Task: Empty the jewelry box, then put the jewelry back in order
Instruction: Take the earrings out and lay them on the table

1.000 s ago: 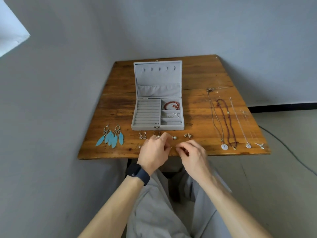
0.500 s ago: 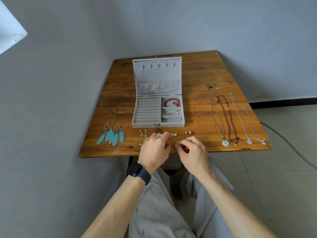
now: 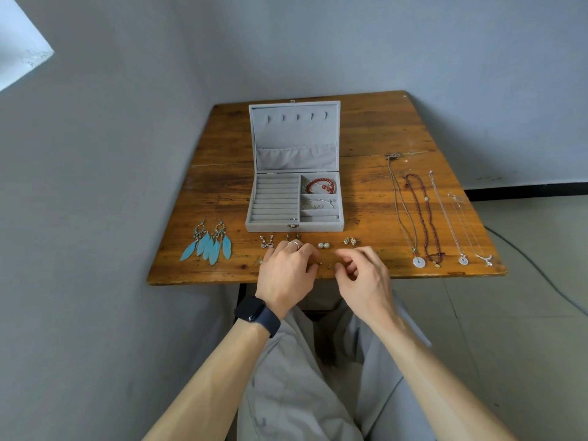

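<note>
table (image 3: 222,173): 1, wooden, pushed into a grey wall corner
jewelry box (image 3: 270,228): 1, grey, mid-table, lid stood upright behind the tray
box layout: ring rolls on the left, 3 compartments stacked on the right
red bead bracelet (image 3: 321,185): 1, in the far right compartment
silver chain (image 3: 319,203): 1, in the middle right compartment
small metal piece (image 3: 292,219): 1, in the nearest ring roll, too small to identify
feather earrings (image 3: 208,248): 2, turquoise, side by side, left of the box, near the front edge
earring row: 4 pairs on the table, just in front of the box
dangly pair (image 3: 266,241): 2, leftmost in the row
hook pair (image 3: 292,237): 2, partly hidden behind the left knuckles
pearl studs (image 3: 324,245): 2, touching each other
gold pair (image 3: 350,240): 2, rightmost in the row
tiny studs (image 3: 329,266): 2, on the wood between the two hands
necklaces: 4, laid lengthwise side by side at the right of the table, apart from each other
grey cord (image 3: 401,211): 1, white disc pendant at the near end
dark red bead strand (image 3: 425,218): 1
silver chain with ring pendant (image 3: 447,218): 1
thin silver chain (image 3: 471,232): 1, nearest the right edge
left hand (image 3: 286,275): palm down at the front edge, fingers curled, 1 ring (image 3: 293,244), 1 dark watch (image 3: 257,315) on the wrist; thumb tip right at one tiny stud, cannot tell if it pinches it
right hand (image 3: 362,278): just beside the left, fingers loosely curled, thumb and forefinger tips close; cannot tell if anything is between them
</note>
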A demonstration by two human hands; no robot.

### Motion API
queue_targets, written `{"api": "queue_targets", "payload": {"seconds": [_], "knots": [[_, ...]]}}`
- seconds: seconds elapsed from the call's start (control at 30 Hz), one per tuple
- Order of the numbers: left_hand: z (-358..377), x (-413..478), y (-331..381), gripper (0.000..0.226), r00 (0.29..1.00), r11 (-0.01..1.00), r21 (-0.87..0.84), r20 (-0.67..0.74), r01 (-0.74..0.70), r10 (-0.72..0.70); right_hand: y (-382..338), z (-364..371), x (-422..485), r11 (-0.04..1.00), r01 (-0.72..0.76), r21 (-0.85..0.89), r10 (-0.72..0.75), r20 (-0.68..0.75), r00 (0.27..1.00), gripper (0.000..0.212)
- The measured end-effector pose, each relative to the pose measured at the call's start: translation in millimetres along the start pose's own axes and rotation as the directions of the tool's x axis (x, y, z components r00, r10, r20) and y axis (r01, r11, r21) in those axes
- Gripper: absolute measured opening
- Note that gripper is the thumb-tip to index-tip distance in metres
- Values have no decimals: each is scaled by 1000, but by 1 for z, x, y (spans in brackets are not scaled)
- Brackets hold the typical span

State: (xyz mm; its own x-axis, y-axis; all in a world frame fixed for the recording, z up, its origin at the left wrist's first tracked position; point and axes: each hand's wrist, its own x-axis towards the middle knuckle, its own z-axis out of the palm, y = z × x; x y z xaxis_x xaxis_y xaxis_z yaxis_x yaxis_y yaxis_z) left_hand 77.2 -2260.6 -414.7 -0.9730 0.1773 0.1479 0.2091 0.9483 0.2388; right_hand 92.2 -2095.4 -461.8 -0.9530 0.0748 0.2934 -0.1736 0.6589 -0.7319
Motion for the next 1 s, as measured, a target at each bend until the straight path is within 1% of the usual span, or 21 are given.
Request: {"api": "queue_targets", "payload": {"seconds": [0.07, 0.27, 0.37, 0.47, 0.57, 0.77, 0.87, 1.0], "knots": [[0, 0, 1, 22, 1000, 1000, 8, -3, 7, -7, 0, -1, -1, 1000, 11, 19, -11, -9, 1000, 26], [2, 0, 1, 24, 1000, 1000, 28, -1, -10, 10, 7, -3, -4, 992, 122, 32, -122, 19, 992, 24], [2, 1, 1, 23, 1000, 1000, 27, 0, -15, 15, 7, -5, 0, 989, 147, 33, -149, 58, 987, 24], [3, 1, 1, 23, 1000, 1000, 22, 5, -14, 14, 6, -6, 3, 987, 163, 5, -163, 99, 982, 19], [4, 0, 1, 22, 1000, 1000, 12, 0, -12, 12, 4, -4, 6, 986, 161, -33, -156, 110, 982, 12], [4, -1, -5, 21, 1000, 1000, 12, -20, -24, 24, 4, 1, 10, 990, 118, -81, -115, 45, 992, 9], [4, -1, -7, 20, 998, 999, 25, -36, -45, 46, 2, 2, 10, 985, 120, -120, -113, 65, 991, 6], [5, 1, -7, 19, 999, 999, 12, -29, -43, 43, -2, 2, 18, 992, 21, -125, -9, 94, 996, 7]]}}
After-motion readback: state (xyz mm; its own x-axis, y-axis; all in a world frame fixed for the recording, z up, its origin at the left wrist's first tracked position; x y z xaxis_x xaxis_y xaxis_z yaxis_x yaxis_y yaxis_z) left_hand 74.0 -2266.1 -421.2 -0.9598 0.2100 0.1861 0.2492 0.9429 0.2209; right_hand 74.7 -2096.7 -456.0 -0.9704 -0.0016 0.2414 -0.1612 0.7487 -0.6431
